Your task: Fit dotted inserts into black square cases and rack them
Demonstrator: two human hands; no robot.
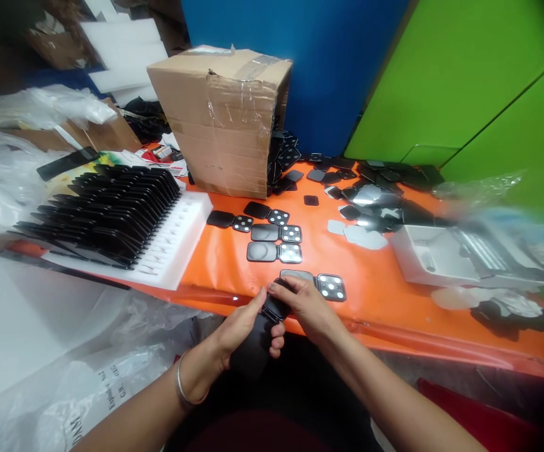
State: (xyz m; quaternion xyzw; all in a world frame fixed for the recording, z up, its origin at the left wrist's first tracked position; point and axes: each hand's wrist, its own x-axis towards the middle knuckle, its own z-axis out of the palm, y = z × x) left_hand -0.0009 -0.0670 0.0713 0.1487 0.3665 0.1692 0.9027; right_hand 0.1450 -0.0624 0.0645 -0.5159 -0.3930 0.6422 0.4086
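The desk point(234, 270) is covered in bright orange sheeting, and behind it stand a blue panel point(328, 69) and a green panel point(464, 81). A taped cardboard box point(219, 119) sits at the back of the desk, with small black pieces spilling out beside it. To the left lies a white foam tray point(177, 242) packed with a dense row of upright black plates point(106, 210). On the right is a white tray point(445, 257), blurred, and beyond it a loose heap of dark and silvery parts point(379, 194).

In the middle of the desk, small square black tiles point(265, 233) lie in pairs with dotted squares point(291, 234), each showing white spots on black.

At the near edge of the desk the left hand point(246, 326) curls around a small stack of black pieces point(274, 307), thumb on top and fingers underneath. The stack is glossy, dark and rounded at the corners, held just off the desk edge. The right hand point(307, 304) is closed on the same stack from the other side, fingertips pinching its top. A thin bangle point(184, 383) rings the left wrist.
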